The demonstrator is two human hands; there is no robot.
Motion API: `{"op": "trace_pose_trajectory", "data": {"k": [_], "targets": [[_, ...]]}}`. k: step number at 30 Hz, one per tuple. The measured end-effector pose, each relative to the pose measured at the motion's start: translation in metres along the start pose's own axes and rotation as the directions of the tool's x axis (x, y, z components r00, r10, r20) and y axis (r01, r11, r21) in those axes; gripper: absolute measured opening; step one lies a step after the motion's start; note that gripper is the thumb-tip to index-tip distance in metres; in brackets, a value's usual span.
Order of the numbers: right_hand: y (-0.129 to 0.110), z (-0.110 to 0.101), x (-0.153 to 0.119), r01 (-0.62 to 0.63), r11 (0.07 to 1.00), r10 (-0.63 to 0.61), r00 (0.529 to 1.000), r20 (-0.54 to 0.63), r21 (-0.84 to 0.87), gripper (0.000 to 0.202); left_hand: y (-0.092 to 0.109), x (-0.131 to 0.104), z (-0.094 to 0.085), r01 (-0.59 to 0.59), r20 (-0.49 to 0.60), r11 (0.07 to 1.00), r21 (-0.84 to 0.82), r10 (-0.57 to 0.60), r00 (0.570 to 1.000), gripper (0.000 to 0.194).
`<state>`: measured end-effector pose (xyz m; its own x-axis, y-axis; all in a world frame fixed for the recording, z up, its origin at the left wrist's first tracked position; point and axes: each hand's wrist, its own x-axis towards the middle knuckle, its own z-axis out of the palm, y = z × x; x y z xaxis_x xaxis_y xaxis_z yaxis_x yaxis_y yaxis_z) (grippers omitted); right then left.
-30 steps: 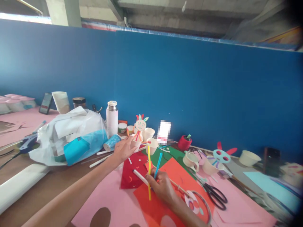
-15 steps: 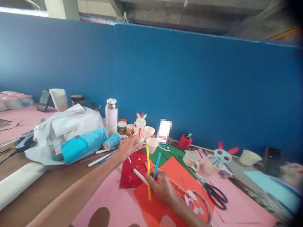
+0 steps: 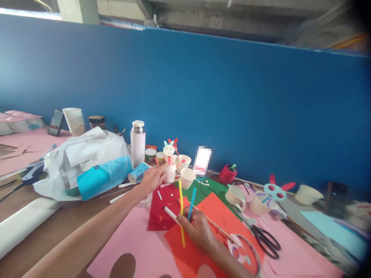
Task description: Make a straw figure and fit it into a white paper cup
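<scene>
My left hand [image 3: 153,178] reaches out beside a white paper cup [image 3: 169,174], fingers extended and fingertips at its left side; whether they touch it I cannot tell. A paper puppet with a round white face [image 3: 168,150], leaf-like ears and orange arms stands up from that cup. Closed above the orange paper [image 3: 214,208], my right hand [image 3: 199,227] grips a yellow straw [image 3: 181,200] and a blue straw [image 3: 191,202]. A white marker with a dark end [image 3: 170,214] meets its thumb; I cannot tell whether it is held.
Several more cups stand around, including a white cup [image 3: 187,178]. To the right lie black-handled scissors [image 3: 265,239] and a blue-faced puppet [image 3: 274,192]. On the left are a plastic bag [image 3: 107,154], a flask [image 3: 138,143] and a glue gun [image 3: 36,172]. A blue partition [image 3: 232,96] stands behind.
My left hand has drawn back slightly left and down from the puppet cup, leaving more of its front visible. The puppet's head has shifted a little left. My right hand keeps its grip.
</scene>
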<state>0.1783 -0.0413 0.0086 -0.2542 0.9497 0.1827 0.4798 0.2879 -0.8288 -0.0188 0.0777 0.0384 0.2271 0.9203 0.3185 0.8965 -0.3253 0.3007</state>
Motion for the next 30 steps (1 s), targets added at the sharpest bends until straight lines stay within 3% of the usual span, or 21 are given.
{"op": "trace_pose_trajectory", "data": {"k": [14,23,26,30], "targets": [[-0.002,-0.001,-0.001,-0.011,1.0,0.01,1.0,0.013,0.007,0.033,0.02,0.01,-0.002,-0.041,-0.025,0.997,0.058,0.042,0.999,0.044],[-0.005,-0.002,-0.002,-0.021,1.0,0.021,1.0,0.001,-0.007,0.035,0.016,0.013,0.002,-0.054,-0.062,0.998,0.042,0.056,0.996,0.044],[-0.006,-0.003,-0.002,-0.02,1.0,0.02,1.0,0.014,0.005,0.036,0.012,0.009,-0.005,-0.033,-0.064,0.999,0.025,0.034,0.997,0.041],[-0.005,-0.004,-0.002,-0.02,1.0,0.02,1.0,0.007,-0.006,0.038,-0.007,0.002,-0.032,0.069,-0.102,0.996,0.063,-0.062,0.993,0.037]]}}
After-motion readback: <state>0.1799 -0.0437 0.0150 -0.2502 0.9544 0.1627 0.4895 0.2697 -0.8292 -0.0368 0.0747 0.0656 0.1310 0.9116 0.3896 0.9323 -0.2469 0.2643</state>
